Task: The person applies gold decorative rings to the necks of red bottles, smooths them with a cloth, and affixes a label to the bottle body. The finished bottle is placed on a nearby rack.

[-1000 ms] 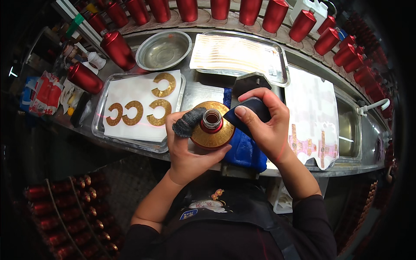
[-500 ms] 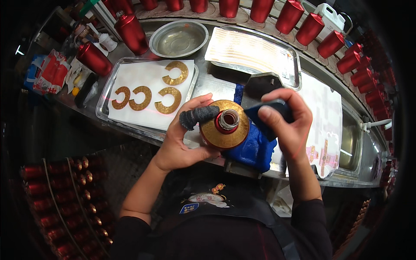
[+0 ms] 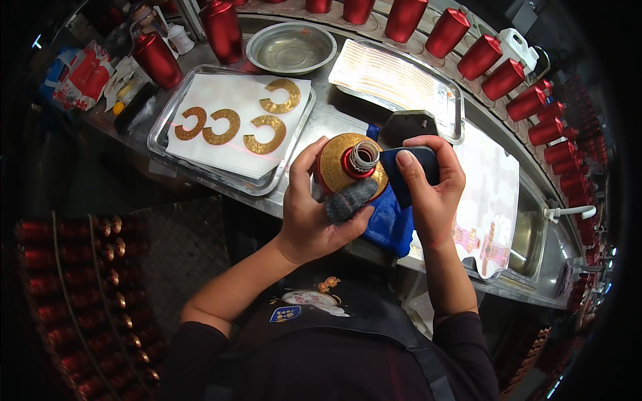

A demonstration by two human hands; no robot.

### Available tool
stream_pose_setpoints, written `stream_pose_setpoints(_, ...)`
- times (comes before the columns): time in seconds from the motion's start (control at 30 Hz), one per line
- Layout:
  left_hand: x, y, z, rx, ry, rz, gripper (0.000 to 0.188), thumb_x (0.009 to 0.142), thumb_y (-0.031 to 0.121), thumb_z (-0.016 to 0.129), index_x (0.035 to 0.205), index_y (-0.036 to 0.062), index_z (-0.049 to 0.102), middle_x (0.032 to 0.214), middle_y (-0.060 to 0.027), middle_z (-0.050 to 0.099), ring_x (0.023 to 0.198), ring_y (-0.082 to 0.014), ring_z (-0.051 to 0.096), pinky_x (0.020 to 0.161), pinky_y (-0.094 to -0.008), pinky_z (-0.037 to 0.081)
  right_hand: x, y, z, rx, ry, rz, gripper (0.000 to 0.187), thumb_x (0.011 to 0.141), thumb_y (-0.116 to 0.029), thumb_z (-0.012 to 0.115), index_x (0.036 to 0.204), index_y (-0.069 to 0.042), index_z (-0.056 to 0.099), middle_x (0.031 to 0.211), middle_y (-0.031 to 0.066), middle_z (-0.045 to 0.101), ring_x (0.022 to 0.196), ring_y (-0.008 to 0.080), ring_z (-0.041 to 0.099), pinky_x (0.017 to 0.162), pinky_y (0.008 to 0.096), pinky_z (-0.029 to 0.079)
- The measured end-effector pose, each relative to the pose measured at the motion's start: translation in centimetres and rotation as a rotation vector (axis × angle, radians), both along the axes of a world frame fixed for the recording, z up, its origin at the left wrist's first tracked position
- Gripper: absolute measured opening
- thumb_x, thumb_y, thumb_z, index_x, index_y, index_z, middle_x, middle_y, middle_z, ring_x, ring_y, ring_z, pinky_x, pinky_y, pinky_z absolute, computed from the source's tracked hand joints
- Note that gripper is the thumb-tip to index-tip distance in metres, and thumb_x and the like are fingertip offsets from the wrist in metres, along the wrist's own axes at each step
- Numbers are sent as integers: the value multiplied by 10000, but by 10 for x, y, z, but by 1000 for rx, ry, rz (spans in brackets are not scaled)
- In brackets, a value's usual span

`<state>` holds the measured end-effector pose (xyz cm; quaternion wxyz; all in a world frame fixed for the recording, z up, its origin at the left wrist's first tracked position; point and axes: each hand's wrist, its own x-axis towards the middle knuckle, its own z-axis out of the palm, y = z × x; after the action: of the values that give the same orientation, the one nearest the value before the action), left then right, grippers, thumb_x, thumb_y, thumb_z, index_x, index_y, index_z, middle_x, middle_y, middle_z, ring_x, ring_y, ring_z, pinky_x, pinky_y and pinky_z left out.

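My left hand is closed round a red bottle with a gold ring-shaped decal on its shoulder. The bottle's open threaded neck tilts up toward me. A dark grey knitted cover wraps one finger of that hand and lies against the gold. In my right hand, pinched between thumb and fingers, is a flat dark blue scraper; its edge meets the right side of the gold ring. Below the bottle lies a bright blue cloth, partly hidden by my hands.
To the left, a metal tray bears white paper with several gold C-shaped decals. Behind it stands a metal bowl. A second tray holds decal sheets. Red bottles line the far ledge; a sink is at right.
The bottle has tilted and turned in my left hand, and the covered finger has moved from its far left side to its near side. The scraper has shifted slightly left against it.
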<state>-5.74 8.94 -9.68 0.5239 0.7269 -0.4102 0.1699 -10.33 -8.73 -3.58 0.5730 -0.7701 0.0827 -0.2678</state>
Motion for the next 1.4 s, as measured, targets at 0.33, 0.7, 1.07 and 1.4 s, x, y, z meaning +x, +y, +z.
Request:
stream_pose_setpoints(0.33, 9, 3, -6, -168, 41, 25, 921, 714, 241, 889, 1429, 62, 336, 1436, -227, 347, 1309, -405, 440, 1103, -442, 387, -5, -21, 20, -794, -577, 369, 238, 676, -10, 769, 899, -95, 757, 866, 72, 657, 836, 273, 655, 720, 381, 518)
stream_pose_setpoints(0.7, 10, 2, 2, -8, 277, -33, 949, 636, 271, 916, 1402, 60, 398, 1301, -189, 506, 1200, -368, 545, 1034, -436, 445, -11, -16, 22, -275, -100, 326, 236, 799, -104, 815, 977, -15, 689, 819, 61, 649, 795, 158, 645, 690, 272, 495)
stream_pose_setpoints(1.07, 49, 17, 18, 98, 568, -449, 1053, 605, 195, 938, 1444, 13, 328, 1376, -154, 497, 1295, -294, 505, 1085, -389, 403, 80, -31, 36, -29, 178, 637, 242, 815, -183, 802, 942, -13, 685, 899, 32, 678, 839, 86, 618, 767, 223, 482)
stream_pose_setpoints(1.4, 50, 12, 19, -43, 532, -468, 966, 647, 113, 893, 1438, 3, 351, 1377, -162, 501, 1281, -270, 529, 1074, -365, 437, 98, -23, 45, -188, 286, 392, 276, 763, -211, 834, 913, -25, 695, 837, 19, 660, 793, 89, 604, 735, 233, 472)
